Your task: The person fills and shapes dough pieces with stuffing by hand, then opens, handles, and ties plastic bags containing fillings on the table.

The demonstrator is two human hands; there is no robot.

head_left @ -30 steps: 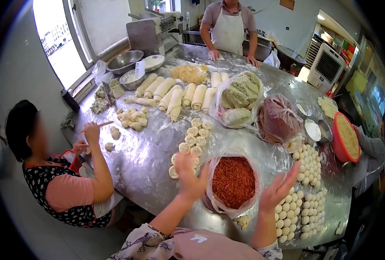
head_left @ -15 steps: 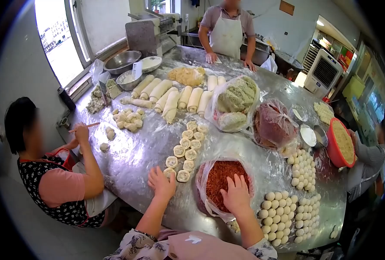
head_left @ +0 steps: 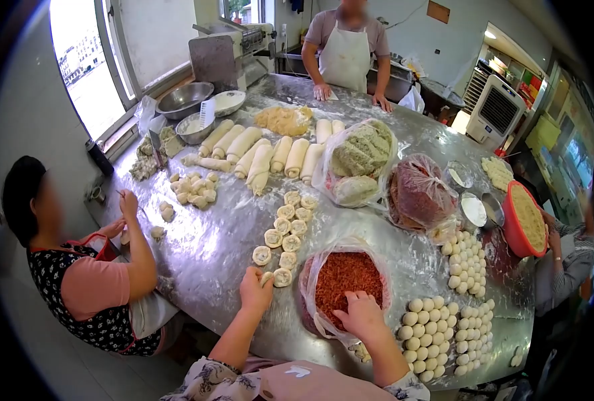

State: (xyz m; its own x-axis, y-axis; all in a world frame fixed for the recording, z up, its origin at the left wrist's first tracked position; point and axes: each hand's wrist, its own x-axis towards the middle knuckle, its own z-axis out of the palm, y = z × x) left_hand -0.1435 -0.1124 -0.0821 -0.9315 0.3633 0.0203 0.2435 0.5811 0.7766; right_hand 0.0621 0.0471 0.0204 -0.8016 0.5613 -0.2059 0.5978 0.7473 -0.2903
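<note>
Pinching a dough piece (head_left: 266, 279), touching red filling (head_left: 343, 277)

Gripping it on edge in the left hand (head_left: 255, 293), left of the bag (head_left: 307, 305), near the dough rows (head_left: 281, 226) — probably laid there for easy reach. Resting the right hand (head_left: 364, 316) over the bag's near rim, onto the filling inside, through a mouth likely kept wide for access. Angled downward, with thumb spread — impossible to tell whether closed on any.
</note>
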